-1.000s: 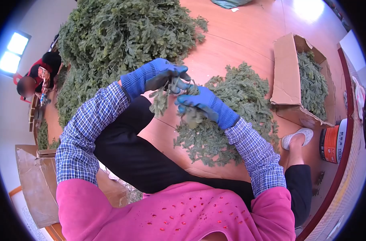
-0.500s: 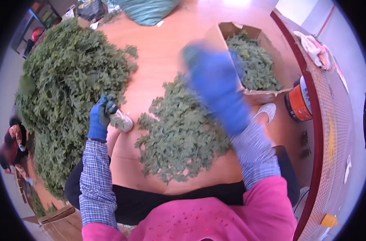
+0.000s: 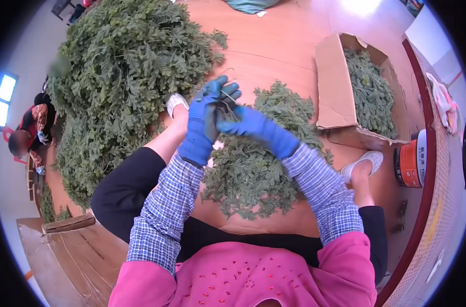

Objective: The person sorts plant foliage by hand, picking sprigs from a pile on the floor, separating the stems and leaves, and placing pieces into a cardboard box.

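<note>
Both of my hands wear blue gloves and meet above the middle heap of leafy green sprigs (image 3: 258, 174). The fingers of my left hand (image 3: 205, 117) are curled around a few thin, wire-like stems (image 3: 229, 96). Close against its palm, my right hand (image 3: 258, 129) has its fingers pinched together. What the right fingers hold is hidden. Just to the left rises a much larger pile of the same green sprigs (image 3: 125, 87).
At right stands an open cardboard box (image 3: 338, 84) holding more sprigs. An orange and white bucket (image 3: 411, 158) is by the red-edged board (image 3: 427, 174). Flattened cardboard (image 3: 79, 256) lies lower left. Another person (image 3: 36, 125) bends at far left. A green sack (image 3: 251, 4) sits at the top.
My right hand has swung from near the box down to my left hand. My left hand has moved right, away from the large pile. The camera view has shifted.
</note>
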`<state>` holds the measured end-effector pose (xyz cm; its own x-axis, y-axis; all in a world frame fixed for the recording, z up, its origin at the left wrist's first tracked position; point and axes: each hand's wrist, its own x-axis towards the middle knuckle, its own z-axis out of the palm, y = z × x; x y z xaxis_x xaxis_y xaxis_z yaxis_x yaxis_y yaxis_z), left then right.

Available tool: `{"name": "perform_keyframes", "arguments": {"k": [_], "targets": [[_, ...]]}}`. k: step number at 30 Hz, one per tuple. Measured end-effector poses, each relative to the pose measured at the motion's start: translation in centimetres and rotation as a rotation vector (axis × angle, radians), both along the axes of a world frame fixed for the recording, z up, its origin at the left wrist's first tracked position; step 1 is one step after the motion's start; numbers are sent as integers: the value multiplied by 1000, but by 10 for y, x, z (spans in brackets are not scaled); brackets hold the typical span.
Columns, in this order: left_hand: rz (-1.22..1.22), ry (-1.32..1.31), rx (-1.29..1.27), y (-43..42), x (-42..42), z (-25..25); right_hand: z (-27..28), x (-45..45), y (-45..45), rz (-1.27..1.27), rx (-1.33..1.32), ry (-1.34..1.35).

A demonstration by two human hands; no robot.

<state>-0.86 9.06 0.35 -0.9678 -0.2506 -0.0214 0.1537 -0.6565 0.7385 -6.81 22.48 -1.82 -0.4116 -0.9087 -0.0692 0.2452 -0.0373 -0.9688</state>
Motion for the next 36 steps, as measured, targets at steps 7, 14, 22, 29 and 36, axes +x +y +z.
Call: {"name": "perform_keyframes", "arguments": {"k": [7, 14, 22, 29, 36], "targets": [[-28, 202, 297, -154, 14, -80, 25, 57, 8, -29, 471, 854], [374, -246, -609, -309, 53, 123, 9, 18, 68, 214, 974, 1292], [-128, -656, -1142, -222, 368, -58, 32, -11, 49, -34, 688, 1265], [-425, -839, -1431, -221, 310, -46, 28, -12, 22, -3, 620, 1228], [796, -889, -2058, -333, 44, -16, 26, 13, -5, 197, 541, 1222]]}}
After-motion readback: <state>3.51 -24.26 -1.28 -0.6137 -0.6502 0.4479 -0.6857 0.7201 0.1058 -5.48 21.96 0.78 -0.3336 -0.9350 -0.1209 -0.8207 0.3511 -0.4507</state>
